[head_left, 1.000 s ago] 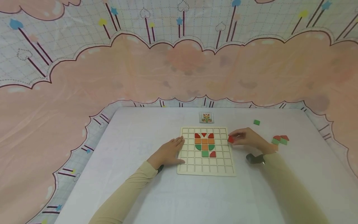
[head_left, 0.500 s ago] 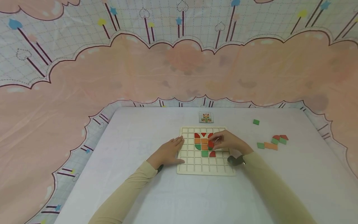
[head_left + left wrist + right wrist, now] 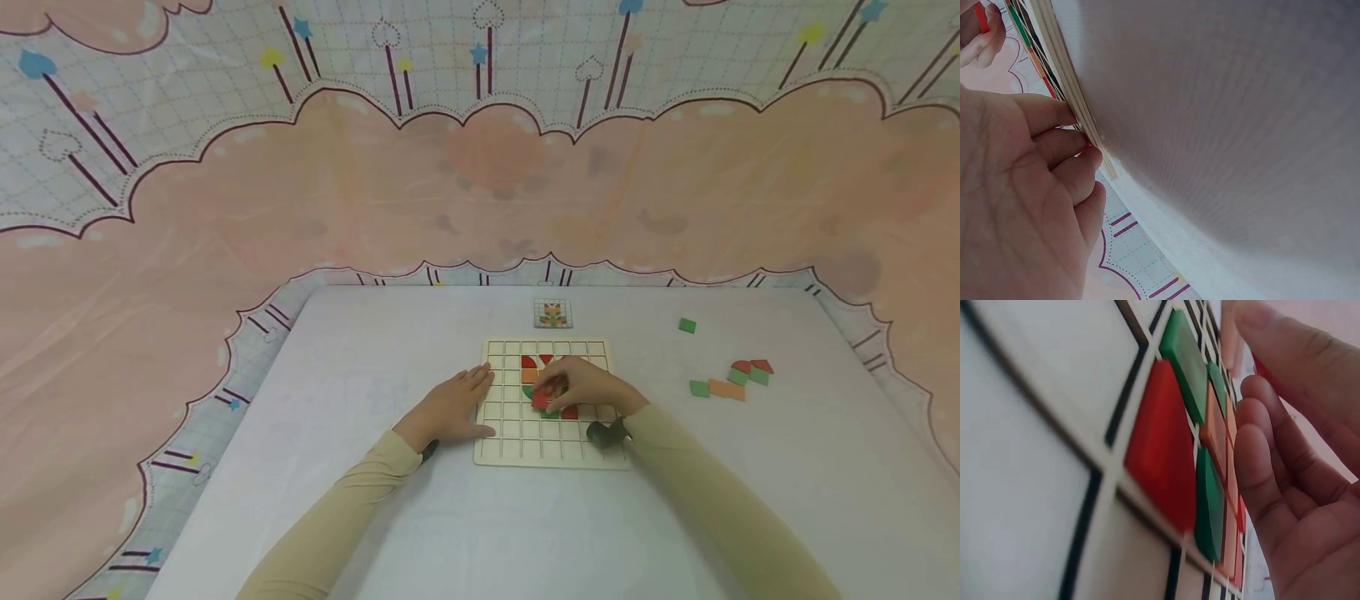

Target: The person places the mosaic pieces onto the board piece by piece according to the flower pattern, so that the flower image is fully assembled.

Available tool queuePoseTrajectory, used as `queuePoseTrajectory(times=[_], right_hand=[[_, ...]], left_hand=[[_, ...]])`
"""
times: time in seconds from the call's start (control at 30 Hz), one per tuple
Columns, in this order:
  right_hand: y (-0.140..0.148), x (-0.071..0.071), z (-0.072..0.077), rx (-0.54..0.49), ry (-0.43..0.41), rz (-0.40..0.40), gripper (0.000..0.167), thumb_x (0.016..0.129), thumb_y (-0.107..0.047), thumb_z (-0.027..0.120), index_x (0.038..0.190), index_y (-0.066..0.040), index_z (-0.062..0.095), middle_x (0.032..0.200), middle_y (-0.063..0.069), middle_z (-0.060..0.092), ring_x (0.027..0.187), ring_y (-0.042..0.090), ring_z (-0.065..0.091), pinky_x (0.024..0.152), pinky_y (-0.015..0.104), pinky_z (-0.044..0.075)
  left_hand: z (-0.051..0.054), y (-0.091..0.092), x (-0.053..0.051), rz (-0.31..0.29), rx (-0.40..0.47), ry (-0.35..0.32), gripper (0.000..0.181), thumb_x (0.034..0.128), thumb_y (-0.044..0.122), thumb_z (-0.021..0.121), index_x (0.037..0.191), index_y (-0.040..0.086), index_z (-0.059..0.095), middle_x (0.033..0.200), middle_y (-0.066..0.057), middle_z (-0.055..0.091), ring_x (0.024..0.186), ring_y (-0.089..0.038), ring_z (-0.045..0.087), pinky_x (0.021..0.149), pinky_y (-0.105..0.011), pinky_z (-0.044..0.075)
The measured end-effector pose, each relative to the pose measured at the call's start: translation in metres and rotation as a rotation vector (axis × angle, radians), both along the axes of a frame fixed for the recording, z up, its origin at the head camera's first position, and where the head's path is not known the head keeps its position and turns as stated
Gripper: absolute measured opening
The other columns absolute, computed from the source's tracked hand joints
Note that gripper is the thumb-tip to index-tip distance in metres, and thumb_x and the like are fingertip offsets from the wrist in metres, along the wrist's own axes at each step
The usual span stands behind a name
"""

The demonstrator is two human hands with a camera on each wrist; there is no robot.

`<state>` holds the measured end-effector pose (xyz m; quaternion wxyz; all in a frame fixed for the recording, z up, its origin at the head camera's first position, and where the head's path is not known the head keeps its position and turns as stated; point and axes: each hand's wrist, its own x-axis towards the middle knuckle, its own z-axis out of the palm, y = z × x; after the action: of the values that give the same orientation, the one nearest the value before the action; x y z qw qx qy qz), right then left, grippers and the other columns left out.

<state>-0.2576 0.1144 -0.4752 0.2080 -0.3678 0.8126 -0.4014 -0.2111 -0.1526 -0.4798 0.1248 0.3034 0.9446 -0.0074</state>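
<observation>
A pale wooden grid board (image 3: 502,450) lies on the white table, with red, orange and green tiles set in its upper middle. My left hand (image 3: 448,408) rests along the board's left edge, fingers extended and thumb apart. Over the tiles, my right hand (image 3: 592,383) pinches a red tile (image 3: 539,400); its exact shape is partly hidden by the fingers. Beneath that hand, several tiles are covered from the head view. The right wrist view shows a red quarter-round tile (image 3: 1163,450) and a green square tile (image 3: 1185,362) seated in the grid.
Behind the board lies a small pattern card (image 3: 552,314) with a coloured figure. To the right are loose tiles: a lone green one (image 3: 687,326), another green one (image 3: 699,388), orange ones (image 3: 726,390), and a red and green cluster (image 3: 750,372).
From beside the board's right edge, my right hand has moved left over the tiles, carrying the red tile. My left hand has stayed at the left edge.
</observation>
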Motion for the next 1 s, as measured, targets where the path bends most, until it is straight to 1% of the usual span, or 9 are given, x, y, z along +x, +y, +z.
queuePoseTrajectory(times=[0.2,0.33,0.57,0.73,0.83,1.0], right_hand=[[-0.01,-0.001,-0.003,0.03,0.041,0.046,0.031,0.073,-0.013,0.079,0.101,-0.003,0.07,0.089,0.006,0.066,0.075,0.005,0.057,0.067,0.018,0.052],[-0.014,0.0,-0.001,0.051,0.03,0.057,0.033,0.072,-0.012,0.08,0.102,-0.003,0.07,0.089,0.005,0.066,0.075,0.005,0.057,0.067,0.017,0.052],[-0.016,0.002,0.001,0.086,0.039,0.049,0.033,0.072,-0.014,0.08,0.102,-0.005,0.07,0.09,0.003,0.065,0.077,0.007,0.056,0.068,0.016,0.051],[-0.016,0.002,0.003,0.093,0.033,0.039,0.027,0.072,-0.011,0.08,0.096,-0.005,0.071,0.089,0.003,0.064,0.077,0.008,0.056,0.068,0.016,0.051],[-0.017,0.002,0.003,0.098,0.047,0.046,0.023,0.073,-0.012,0.079,0.094,-0.007,0.072,0.09,0.003,0.065,0.077,0.006,0.056,0.069,0.016,0.052],[-0.02,0.003,0.003,0.117,0.081,0.059,0.022,0.074,-0.014,0.078,0.095,-0.008,0.072,0.092,0.001,0.066,0.077,0.004,0.055,0.07,0.016,0.051]], left_hand=[[0.0,0.0,0.0,0.005,0.003,-0.001,0.093,0.0857,0.062,0.051,0.15,0.002,0.018,0.158,-0.012,0.015,0.147,-0.023,0.017,0.12,-0.035,0.019],[0.0,0.0,0.0,0.006,0.0,-0.002,0.094,0.0856,0.062,0.051,0.15,0.003,0.018,0.158,-0.012,0.014,0.147,-0.022,0.016,0.12,-0.035,0.019],[0.0,0.0,0.0,-0.001,-0.002,0.009,0.094,0.0853,0.063,0.051,0.15,0.002,0.019,0.158,-0.012,0.015,0.146,-0.023,0.018,0.12,-0.035,0.02],[-0.001,0.0,-0.001,-0.003,-0.005,0.013,0.094,0.0853,0.063,0.05,0.149,0.002,0.019,0.158,-0.012,0.015,0.146,-0.023,0.017,0.12,-0.035,0.021],[-0.001,0.0,-0.001,0.0,-0.007,0.01,0.094,0.0854,0.063,0.05,0.15,0.002,0.019,0.158,-0.012,0.015,0.147,-0.022,0.017,0.12,-0.035,0.021],[-0.001,0.0,0.0,0.006,-0.005,0.009,0.093,0.0852,0.063,0.051,0.15,0.003,0.02,0.158,-0.011,0.016,0.146,-0.022,0.018,0.12,-0.035,0.021]])
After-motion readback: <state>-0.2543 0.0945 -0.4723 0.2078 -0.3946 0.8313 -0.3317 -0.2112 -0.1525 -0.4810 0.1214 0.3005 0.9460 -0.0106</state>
